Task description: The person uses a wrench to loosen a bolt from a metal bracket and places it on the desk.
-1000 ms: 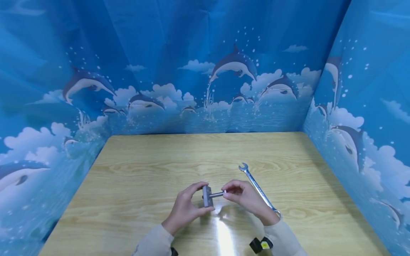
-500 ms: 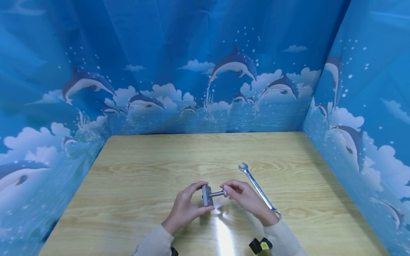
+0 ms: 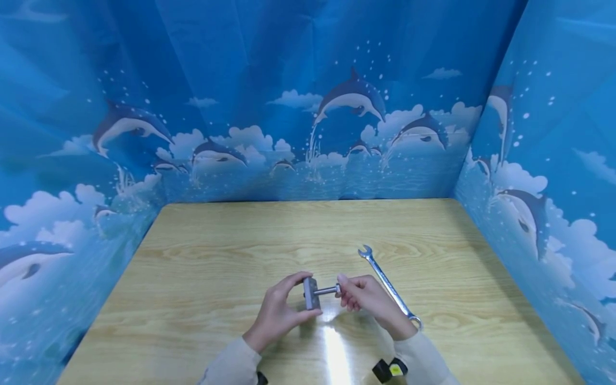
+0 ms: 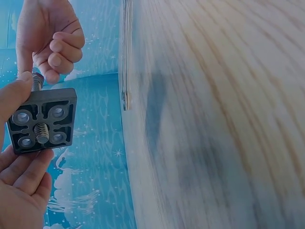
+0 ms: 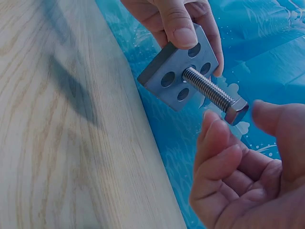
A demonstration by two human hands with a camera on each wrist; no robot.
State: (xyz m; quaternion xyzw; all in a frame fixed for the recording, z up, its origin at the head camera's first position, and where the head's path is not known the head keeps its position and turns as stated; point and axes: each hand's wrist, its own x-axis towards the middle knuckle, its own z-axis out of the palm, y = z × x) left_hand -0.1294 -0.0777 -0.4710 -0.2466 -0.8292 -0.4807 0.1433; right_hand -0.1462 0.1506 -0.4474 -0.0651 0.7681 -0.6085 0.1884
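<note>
A square grey metal plate point(image 5: 174, 71) with a hole near each corner stands on edge in my left hand point(image 3: 281, 305), thumb and fingers gripping opposite edges. A threaded bolt point(image 5: 212, 90) runs through its centre; in the left wrist view the bolt's end point(image 4: 42, 133) pokes out of the ribbed side. My right hand point(image 3: 369, 297) is at the hex bolt head point(image 5: 237, 112), which lies between thumb and curled index finger. Whether both press on it firmly is hard to see. The other right fingers are curled. Both hands are raised above the table.
A combination wrench point(image 3: 390, 283) lies slantwise on the wooden table point(image 3: 216, 240), right beside and beyond my right hand. Blue dolphin-print sheets point(image 3: 269, 107) line the back and sides.
My right thumb has rolled forward over the bolt head, and the fingers have curled back beneath it. My left hand and the plate have stayed nearly still.
</note>
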